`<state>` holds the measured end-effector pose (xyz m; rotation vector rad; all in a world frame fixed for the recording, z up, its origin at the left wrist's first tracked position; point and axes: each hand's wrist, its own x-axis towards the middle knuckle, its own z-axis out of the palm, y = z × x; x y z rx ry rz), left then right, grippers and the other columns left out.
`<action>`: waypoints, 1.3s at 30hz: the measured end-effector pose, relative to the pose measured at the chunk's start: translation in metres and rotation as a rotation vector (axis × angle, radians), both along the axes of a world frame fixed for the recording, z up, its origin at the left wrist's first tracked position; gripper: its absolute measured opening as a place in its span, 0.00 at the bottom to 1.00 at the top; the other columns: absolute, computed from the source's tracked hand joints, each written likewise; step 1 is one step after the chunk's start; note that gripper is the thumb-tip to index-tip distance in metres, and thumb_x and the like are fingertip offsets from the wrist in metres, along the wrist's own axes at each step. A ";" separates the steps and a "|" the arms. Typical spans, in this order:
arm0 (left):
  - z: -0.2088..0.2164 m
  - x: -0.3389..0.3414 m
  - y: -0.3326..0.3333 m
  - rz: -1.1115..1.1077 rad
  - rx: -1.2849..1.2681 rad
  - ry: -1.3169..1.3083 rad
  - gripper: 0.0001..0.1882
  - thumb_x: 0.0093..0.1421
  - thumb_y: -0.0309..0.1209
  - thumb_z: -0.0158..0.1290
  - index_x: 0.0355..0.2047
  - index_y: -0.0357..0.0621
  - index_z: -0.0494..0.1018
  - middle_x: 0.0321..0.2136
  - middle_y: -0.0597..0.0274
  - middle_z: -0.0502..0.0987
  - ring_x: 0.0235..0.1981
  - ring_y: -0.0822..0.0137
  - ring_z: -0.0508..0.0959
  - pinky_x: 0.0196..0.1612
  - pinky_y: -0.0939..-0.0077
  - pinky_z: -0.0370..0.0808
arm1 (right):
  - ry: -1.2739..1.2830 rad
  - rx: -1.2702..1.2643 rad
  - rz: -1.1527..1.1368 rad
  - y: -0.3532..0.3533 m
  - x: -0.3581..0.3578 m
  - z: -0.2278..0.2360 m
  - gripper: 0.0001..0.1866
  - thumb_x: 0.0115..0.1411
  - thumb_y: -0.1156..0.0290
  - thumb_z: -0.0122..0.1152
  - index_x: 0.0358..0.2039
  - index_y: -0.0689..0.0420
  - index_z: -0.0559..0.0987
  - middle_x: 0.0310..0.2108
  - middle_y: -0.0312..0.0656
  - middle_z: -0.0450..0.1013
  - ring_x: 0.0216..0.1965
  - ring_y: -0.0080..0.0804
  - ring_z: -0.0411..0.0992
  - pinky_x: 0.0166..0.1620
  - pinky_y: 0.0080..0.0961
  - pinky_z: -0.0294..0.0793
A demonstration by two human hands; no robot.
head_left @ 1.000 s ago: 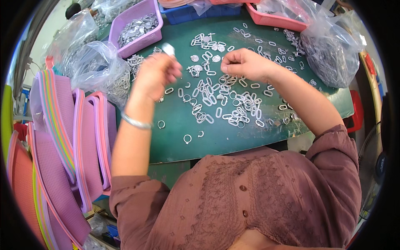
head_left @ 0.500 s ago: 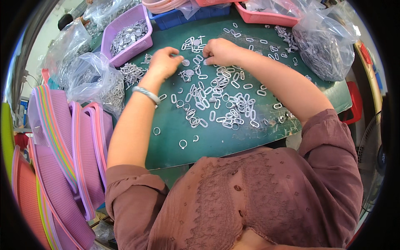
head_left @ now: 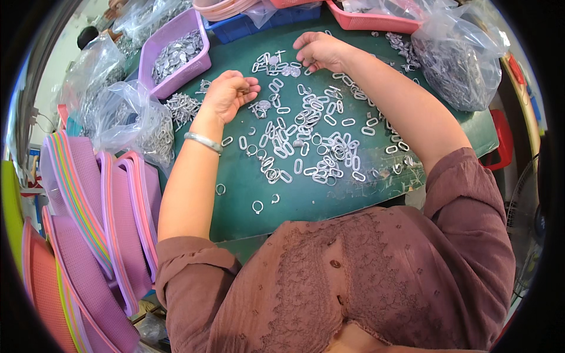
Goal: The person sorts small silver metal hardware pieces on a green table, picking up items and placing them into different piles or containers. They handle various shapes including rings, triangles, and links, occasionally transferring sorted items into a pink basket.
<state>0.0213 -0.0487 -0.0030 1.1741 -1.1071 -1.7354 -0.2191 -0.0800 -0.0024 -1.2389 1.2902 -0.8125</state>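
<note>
On the green tabletop [head_left: 235,206] lie many small grey metal pieces: oval links [head_left: 348,122], rings [head_left: 258,207] and round discs [head_left: 263,105]. My left hand [head_left: 228,95], with a pale bangle [head_left: 203,142] on its wrist, is raised at the left of the pieces. Its fingers are half bent and slightly apart, and I see nothing held in them. At the far side my right hand [head_left: 321,52] hovers above the table, fingers and thumb apart. Beneath its fingertips sits a small cluster of discs and links [head_left: 289,70]; the hand seems to hold nothing.
A purple basket [head_left: 204,62] of grey flat pieces stands far left, beside clear bags of metal parts [head_left: 138,120]. Purple and pink baskets [head_left: 79,200] are stacked at my left. Blue [head_left: 265,25] and pink trays [head_left: 376,22] line the back; a full bag [head_left: 450,65] stands right.
My right hand has lifted away to the far right and spread its fingers. My left hand has drawn back slightly left and nearer. Discs now lie together in the far cluster.
</note>
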 end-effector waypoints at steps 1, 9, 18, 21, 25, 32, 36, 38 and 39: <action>0.002 0.003 0.001 0.029 0.030 0.040 0.10 0.47 0.21 0.49 0.32 0.41 0.65 0.29 0.58 0.71 0.26 0.67 0.73 0.30 0.77 0.71 | 0.140 -0.024 0.066 -0.002 0.001 0.002 0.12 0.40 0.77 0.55 0.30 0.59 0.73 0.25 0.39 0.69 0.26 0.26 0.68 0.25 0.23 0.69; 0.007 -0.006 0.012 -0.299 -0.338 -0.832 0.16 0.43 0.30 0.57 0.33 0.38 0.72 0.25 0.63 0.73 0.25 0.71 0.72 0.31 0.81 0.69 | 0.921 -0.480 0.382 0.006 0.020 0.006 0.14 0.41 0.68 0.64 0.27 0.60 0.72 0.24 0.45 0.71 0.29 0.38 0.69 0.34 0.29 0.68; 0.006 -0.020 0.010 -0.416 -0.393 -1.021 0.10 0.41 0.29 0.58 0.23 0.39 0.71 0.19 0.61 0.73 0.20 0.69 0.71 0.26 0.76 0.69 | 0.831 -0.548 0.362 -0.001 0.027 -0.002 0.13 0.40 0.70 0.61 0.29 0.60 0.75 0.29 0.48 0.72 0.34 0.43 0.71 0.38 0.31 0.70; 0.004 -0.015 0.002 -0.294 -0.234 -0.669 0.07 0.42 0.26 0.56 0.21 0.40 0.69 0.17 0.62 0.72 0.18 0.70 0.70 0.24 0.78 0.68 | 0.940 -0.533 0.403 0.003 0.032 0.002 0.15 0.40 0.67 0.64 0.29 0.60 0.76 0.29 0.47 0.73 0.34 0.43 0.71 0.39 0.32 0.70; 0.014 -0.014 -0.006 -0.100 0.036 -0.141 0.05 0.48 0.23 0.50 0.25 0.44 0.66 0.24 0.63 0.73 0.24 0.73 0.71 0.26 0.82 0.69 | 0.930 -0.528 0.397 -0.003 0.032 -0.004 0.15 0.39 0.67 0.65 0.28 0.60 0.75 0.29 0.48 0.72 0.34 0.43 0.71 0.38 0.32 0.70; 0.002 -0.045 -0.054 -0.032 -0.263 -0.642 0.14 0.47 0.29 0.53 0.36 0.43 0.72 0.26 0.63 0.74 0.26 0.69 0.73 0.30 0.78 0.70 | 0.629 -0.297 0.354 0.004 0.020 0.006 0.10 0.39 0.72 0.63 0.21 0.59 0.72 0.18 0.38 0.67 0.23 0.29 0.65 0.27 0.25 0.64; 0.000 -0.067 -0.069 -0.119 -0.407 -1.180 0.15 0.43 0.37 0.59 0.32 0.49 0.76 0.34 0.60 0.76 0.35 0.65 0.76 0.39 0.74 0.70 | 0.302 -0.024 0.240 0.014 0.000 0.019 0.07 0.42 0.74 0.60 0.18 0.56 0.69 0.15 0.31 0.64 0.16 0.18 0.59 0.17 0.18 0.57; 0.002 -0.074 -0.071 -0.197 -0.411 -1.263 0.16 0.42 0.37 0.60 0.32 0.48 0.76 0.33 0.60 0.76 0.35 0.64 0.76 0.40 0.74 0.70 | 0.110 0.020 0.183 0.011 -0.014 0.012 0.08 0.43 0.75 0.59 0.18 0.55 0.68 0.14 0.31 0.62 0.14 0.16 0.57 0.15 0.16 0.55; 0.003 -0.076 -0.071 -0.215 -0.403 -1.296 0.15 0.41 0.37 0.60 0.31 0.47 0.76 0.33 0.60 0.76 0.36 0.63 0.76 0.40 0.74 0.70 | 0.050 0.032 0.143 0.017 -0.016 0.017 0.09 0.44 0.76 0.58 0.19 0.54 0.66 0.14 0.30 0.62 0.14 0.16 0.59 0.15 0.13 0.55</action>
